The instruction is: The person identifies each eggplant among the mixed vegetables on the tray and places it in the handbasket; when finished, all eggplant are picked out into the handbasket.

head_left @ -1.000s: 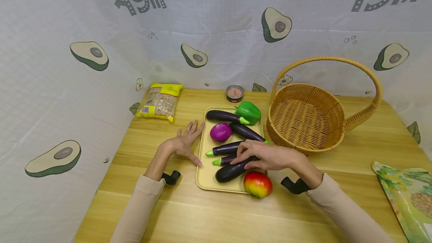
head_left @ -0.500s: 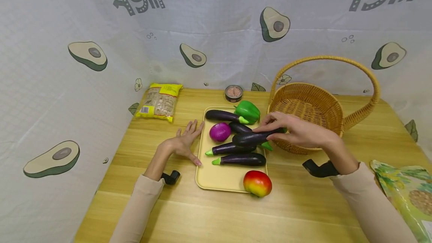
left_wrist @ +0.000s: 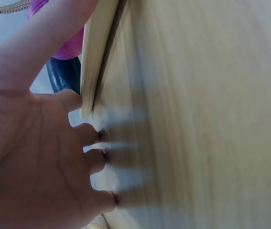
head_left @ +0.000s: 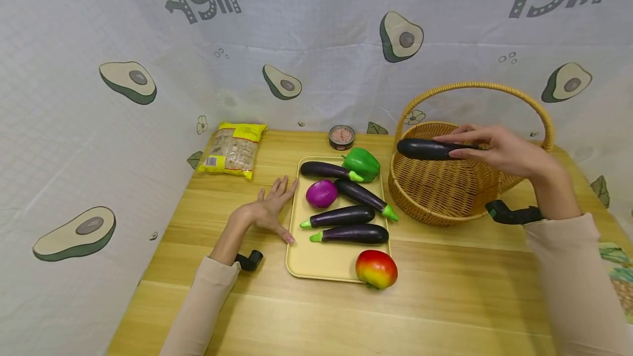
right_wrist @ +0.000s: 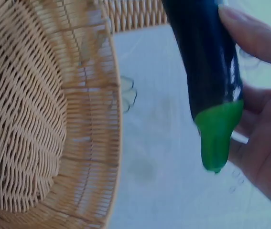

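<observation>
My right hand [head_left: 504, 150] pinches a dark eggplant [head_left: 424, 149] between thumb and fingers, holding it over the wicker basket [head_left: 398, 194]. In the right wrist view the eggplant's green stem end [right_wrist: 216, 133] hangs near the palm, above the basket's rim. My left hand [head_left: 267, 210] is spread at the left edge of the yellow tray [head_left: 316, 265], fingertips on the table and thumb at the tray's rim. On the tray lie several more eggplants [head_left: 350, 233], a purple onion [head_left: 321, 194], a green bell pepper [head_left: 362, 163] and a red-yellow mango [head_left: 376, 269] at the near right corner.
A yellow plastic packet [head_left: 233, 150] lies at the back left of the wooden table [head_left: 316, 317]. Behind the tray stands a small round tin [head_left: 342, 136]. The basket's tall handle [head_left: 477, 85] arches over its opening. A green printed bag [head_left: 618, 273] is partly hidden by the right sleeve.
My right hand has picked the nearest eggplant up off the tray and carried it right and away to above the basket. The left hand has stayed in place.
</observation>
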Tool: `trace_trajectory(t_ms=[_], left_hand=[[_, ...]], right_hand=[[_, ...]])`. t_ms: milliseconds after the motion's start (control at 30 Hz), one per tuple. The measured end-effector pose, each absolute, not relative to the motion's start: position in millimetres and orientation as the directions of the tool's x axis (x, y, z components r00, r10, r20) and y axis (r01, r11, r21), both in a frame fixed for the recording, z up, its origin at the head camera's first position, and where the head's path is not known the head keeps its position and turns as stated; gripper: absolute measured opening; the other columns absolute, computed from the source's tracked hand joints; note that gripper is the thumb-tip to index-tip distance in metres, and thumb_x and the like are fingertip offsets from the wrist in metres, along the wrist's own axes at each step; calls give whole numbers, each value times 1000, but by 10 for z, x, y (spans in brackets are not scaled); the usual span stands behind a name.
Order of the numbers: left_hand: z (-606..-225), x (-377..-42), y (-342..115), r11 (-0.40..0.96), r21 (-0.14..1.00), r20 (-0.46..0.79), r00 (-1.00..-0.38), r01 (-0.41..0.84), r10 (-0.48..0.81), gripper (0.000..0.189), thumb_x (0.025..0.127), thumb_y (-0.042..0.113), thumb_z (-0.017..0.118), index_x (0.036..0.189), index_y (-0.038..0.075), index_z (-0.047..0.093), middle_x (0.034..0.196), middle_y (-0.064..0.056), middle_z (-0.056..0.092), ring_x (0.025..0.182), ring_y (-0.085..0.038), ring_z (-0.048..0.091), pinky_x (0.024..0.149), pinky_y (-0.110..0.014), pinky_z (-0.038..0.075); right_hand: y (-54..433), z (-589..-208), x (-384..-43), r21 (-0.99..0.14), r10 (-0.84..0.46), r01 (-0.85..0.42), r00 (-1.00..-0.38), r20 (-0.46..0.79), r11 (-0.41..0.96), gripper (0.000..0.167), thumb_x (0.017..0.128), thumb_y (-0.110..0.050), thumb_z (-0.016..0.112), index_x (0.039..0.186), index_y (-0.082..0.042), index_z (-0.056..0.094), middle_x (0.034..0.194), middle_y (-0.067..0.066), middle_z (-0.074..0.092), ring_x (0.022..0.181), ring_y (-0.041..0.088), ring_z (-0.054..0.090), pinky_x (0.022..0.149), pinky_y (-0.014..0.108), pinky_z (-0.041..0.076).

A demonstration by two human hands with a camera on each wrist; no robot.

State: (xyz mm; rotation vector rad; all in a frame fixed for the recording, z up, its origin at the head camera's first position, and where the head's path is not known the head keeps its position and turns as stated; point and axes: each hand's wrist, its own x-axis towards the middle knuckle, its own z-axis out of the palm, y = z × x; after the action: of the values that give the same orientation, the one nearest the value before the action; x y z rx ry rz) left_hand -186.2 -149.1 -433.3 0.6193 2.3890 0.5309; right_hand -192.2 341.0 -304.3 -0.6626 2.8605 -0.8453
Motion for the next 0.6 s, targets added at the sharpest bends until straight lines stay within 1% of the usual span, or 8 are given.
trace_trajectory(t_ms=[33,100,200,267,300,367,500,600], left_hand=[[-4332,-1862,-1491,810,504,-454,-706,300,544,147,73,45,93,165,18,-17,170,-18,-27,159,-34,-26,126,-66,-13],[-4331,-1863,-1494,809,505,-455,-704,300,545,147,73,45,93,165,18,-17,170,-18,-27,158,-34,-26,126,-66,-13],[-4325,-1866,-1497,809,507,-457,-704,296,544,147,72,46,93,165,18,-17,170,-18,-27,158,-34,-26,126,-67,-14],[-4321,-1866,-1501,810,505,-456,-705,298,543,147,72,47,93,165,17,-17,169,-18,-28,158,-34,-26,125,-67,-13],[-4321,-1867,-1502,810,505,-455,-705,299,544,147,72,47,93,165,17,-17,169,-18,-28,158,-35,-26,125,-67,-13],[-4321,-1870,-1504,809,504,-453,-705,302,545,147,72,48,93,165,17,-17,169,-18,-28,158,-35,-26,125,-67,-13],[-4331,-1874,-1504,806,506,-450,-704,306,549,147,72,47,93,165,17,-16,170,-18,-28,158,-34,-26,125,-67,-13],[-4341,-1870,-1501,804,510,-449,-704,304,551,147,72,46,93,166,17,-16,170,-18,-27,159,-34,-26,125,-68,-13]], right_hand=[[3454,-3051,-1942,-533,-410,-360,-912,26,766,37,101,-8,65,137,-16,70,126,10,65,96,-1,53,73,19,41],[3522,-3063,-1975,-520,-370,-314,-929,-4,794,36,103,-12,64,138,-15,69,131,16,64,98,3,52,71,21,38],[3575,-3082,-2037,-487,-323,-259,-945,-51,834,36,104,-19,63,140,-12,67,136,24,61,103,18,55,70,24,36],[3598,-3098,-2083,-466,-297,-225,-951,-85,855,39,106,-22,61,142,-9,64,139,28,59,101,28,54,67,26,36],[3608,-3110,-2109,-455,-287,-215,-953,-95,864,40,106,-22,60,143,-8,63,138,30,60,100,30,54,66,26,36],[3628,-3141,-2162,-437,-266,-190,-957,-118,879,41,106,-23,60,144,-5,62,134,32,61,95,28,56,63,26,37],[3665,-3242,-2277,-431,-236,-153,-961,-144,889,43,106,-22,60,144,-1,60,127,37,63,70,17,48,54,30,34],[3673,-3338,-2365,-459,-205,-115,-967,-153,881,44,106,-22,61,143,2,59,127,40,63,65,13,50,53,30,34]])
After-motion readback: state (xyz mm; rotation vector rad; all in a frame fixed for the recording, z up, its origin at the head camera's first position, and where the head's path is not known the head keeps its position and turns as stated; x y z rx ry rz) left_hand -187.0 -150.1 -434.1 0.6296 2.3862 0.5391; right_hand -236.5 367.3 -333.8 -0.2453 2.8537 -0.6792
